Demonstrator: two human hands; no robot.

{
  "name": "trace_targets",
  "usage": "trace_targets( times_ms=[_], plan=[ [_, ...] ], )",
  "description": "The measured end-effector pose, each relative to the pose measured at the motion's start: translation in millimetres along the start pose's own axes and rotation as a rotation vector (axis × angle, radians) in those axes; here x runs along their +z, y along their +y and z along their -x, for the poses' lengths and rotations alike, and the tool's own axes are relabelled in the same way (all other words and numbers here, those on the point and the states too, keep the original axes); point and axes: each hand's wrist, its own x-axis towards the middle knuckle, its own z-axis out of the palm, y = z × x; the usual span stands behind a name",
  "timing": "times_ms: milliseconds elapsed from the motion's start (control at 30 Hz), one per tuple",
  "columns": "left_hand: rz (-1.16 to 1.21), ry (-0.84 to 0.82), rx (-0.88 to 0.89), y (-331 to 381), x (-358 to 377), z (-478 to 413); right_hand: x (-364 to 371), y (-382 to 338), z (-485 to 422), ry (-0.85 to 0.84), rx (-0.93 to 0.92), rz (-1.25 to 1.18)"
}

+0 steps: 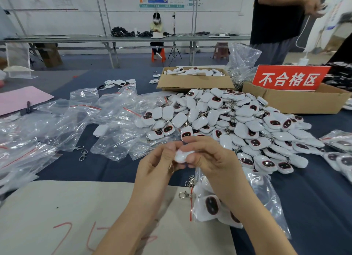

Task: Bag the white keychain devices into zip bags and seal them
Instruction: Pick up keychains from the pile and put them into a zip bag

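Both my hands meet above the table's near middle around one white keychain device (182, 156). My left hand (158, 164) pinches its left end, and my right hand (206, 155) curls round its right side. Under my right wrist lies a clear zip bag (266, 193) with a red strip, holding a few white devices with dark oval faces; metal clasps stick out of its left edge. A big heap of white keychain devices (238, 125) spreads just beyond my hands. Several empty zip bags (106, 113) lie crumpled to the left.
Two cardboard boxes stand behind the heap: one (194, 81) holds more devices, the other (297, 100) carries a red sign. Filled bags (341, 149) lie at the right edge. A beige sheet (76, 207) covers the near table, pink paper (21, 98) lies far left. A person stands behind at right.
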Motion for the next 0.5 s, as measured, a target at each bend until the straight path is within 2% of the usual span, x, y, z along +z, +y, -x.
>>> trace_targets(
  times_ms=[133, 400, 500],
  plan=[
    [-0.118, -0.074, 0.137, 0.2, 10.8, 12.0, -6.7, -0.9, -0.2, 0.070, 0.057, -0.009],
    [-0.116, -0.013, 0.165, 1.5, 12.3, 12.1, -4.4, -3.6, -0.8, 0.073, 0.101, -0.096],
    [-0.194, -0.011, 0.180, 2.4, 8.1, 11.1, -4.9, -2.1, -2.3, 0.075, 0.149, -0.119]
  ],
)
